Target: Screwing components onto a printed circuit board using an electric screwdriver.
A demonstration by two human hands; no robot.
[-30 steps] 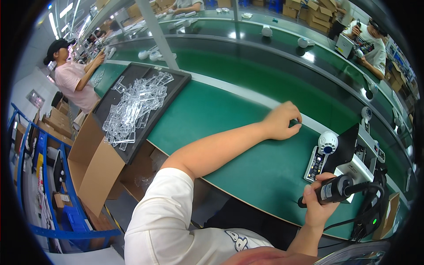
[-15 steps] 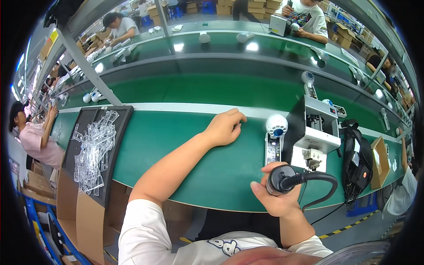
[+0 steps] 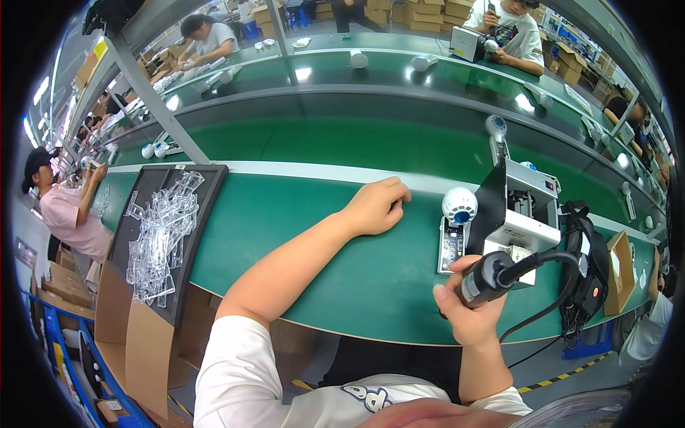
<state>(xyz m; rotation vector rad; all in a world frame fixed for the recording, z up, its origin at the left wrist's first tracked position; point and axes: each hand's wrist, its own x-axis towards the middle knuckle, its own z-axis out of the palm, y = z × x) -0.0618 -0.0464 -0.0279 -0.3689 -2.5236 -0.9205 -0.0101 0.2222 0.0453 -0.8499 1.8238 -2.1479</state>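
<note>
My left hand (image 3: 377,207) rests on the green bench, fingers curled in and nothing visible in them. In my right hand (image 3: 472,317) is a black corded electric screwdriver (image 3: 486,279), gripped round its body, its cable arching to the right. The screwdriver's tip is hidden. Just beyond it lies a white device with a round ball head (image 3: 459,205) and a long body whose circuit board (image 3: 452,242) shows. Right of that device stands a black and white box-shaped machine (image 3: 531,232), partly covered by the screwdriver and its cable.
On the left, a dark tray (image 3: 217,187) holds a heap of clear plastic parts (image 3: 165,239). Another ball-headed device (image 3: 497,130) lies behind the machine. A black bag (image 3: 584,260) and an open cardboard box (image 3: 621,274) sit at right. Several people work around the line.
My right hand has shifted right toward the machine, and the screwdriver has tilted so more of its side shows. My left hand stays on the bench. The whole view has shifted slightly.
</note>
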